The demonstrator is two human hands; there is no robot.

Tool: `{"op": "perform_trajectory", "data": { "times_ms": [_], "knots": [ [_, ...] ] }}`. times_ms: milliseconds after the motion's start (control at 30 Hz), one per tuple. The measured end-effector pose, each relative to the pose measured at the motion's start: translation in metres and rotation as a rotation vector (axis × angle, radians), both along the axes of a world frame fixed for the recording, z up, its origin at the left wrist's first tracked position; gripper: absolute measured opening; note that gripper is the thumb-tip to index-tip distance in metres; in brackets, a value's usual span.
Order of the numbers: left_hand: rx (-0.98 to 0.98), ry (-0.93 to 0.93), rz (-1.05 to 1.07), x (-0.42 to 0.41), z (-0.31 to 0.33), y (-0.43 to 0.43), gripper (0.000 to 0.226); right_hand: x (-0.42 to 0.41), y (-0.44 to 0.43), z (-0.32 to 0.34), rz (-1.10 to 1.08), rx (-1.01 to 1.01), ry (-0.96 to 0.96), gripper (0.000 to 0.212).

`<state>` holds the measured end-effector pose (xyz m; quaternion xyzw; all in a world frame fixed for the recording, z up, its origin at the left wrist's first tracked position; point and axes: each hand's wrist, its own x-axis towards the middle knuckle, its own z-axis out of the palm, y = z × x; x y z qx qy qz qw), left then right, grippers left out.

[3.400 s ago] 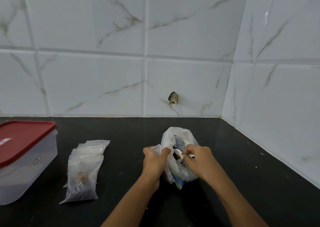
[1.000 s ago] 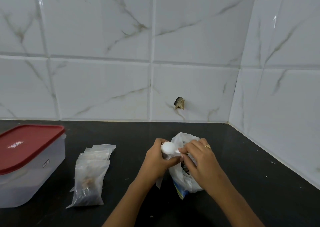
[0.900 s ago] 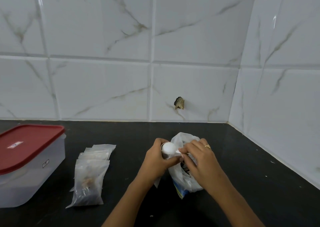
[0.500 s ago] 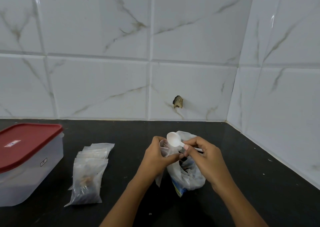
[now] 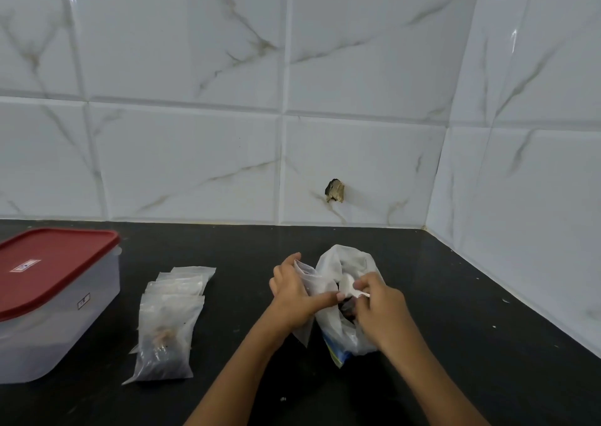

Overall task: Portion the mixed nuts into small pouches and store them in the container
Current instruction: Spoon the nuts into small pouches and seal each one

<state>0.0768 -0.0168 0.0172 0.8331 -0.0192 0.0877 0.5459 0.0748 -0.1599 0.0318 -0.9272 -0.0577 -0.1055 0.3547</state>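
A black counter (image 5: 455,344) fills the lower part of the view, its surface dark and slightly glossy, with a few tiny pale specks (image 5: 282,399) scattered near the front edge and toward the right edge. Glossy white wall tiles (image 5: 188,162) with faint grey-brown marble veins rise from the counter's back edge, and a second tiled wall (image 5: 527,198) runs along its right edge, the two meeting at the back right corner. Low on the back wall, one tile has a small broken hole (image 5: 334,191) with rough brown edges

Black countertop (image 5: 455,295) carries container (image 5: 48,321), pouches (image 5: 169,321), bag (image 5: 344,334)
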Motion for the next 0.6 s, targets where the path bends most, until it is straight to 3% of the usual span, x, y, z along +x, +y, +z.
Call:
{"op": "perform_trajectory", "data": {
  "times_ms": [67,200,300,400,500,600],
  "knots": [
    [-0.072,0.074,-0.003,0.001,0.001,0.000,0.096,0.000,0.001,0.001,-0.012,-0.167,0.093,0.030],
    [-0.381,0.200,0.047,0.010,-0.004,0.007,0.077,0.001,-0.008,0.005,-0.081,-0.310,0.054,0.031],
    [-0.445,0.191,0.070,0.011,-0.009,0.011,0.042,0.008,-0.017,0.003,-0.117,-0.320,0.050,0.030],
    [-0.445,0.177,0.091,0.012,-0.011,0.013,0.013,0.018,-0.023,-0.006,-0.132,-0.240,-0.168,0.028],
    [-0.474,0.148,0.089,0.010,-0.010,0.015,0.010,0.016,-0.019,-0.008,-0.080,-0.093,-0.509,0.033],
    [-0.522,0.113,0.053,0.005,-0.007,0.016,0.012,0.002,0.001,0.002,0.081,0.042,-0.609,0.041]
  ]
}}
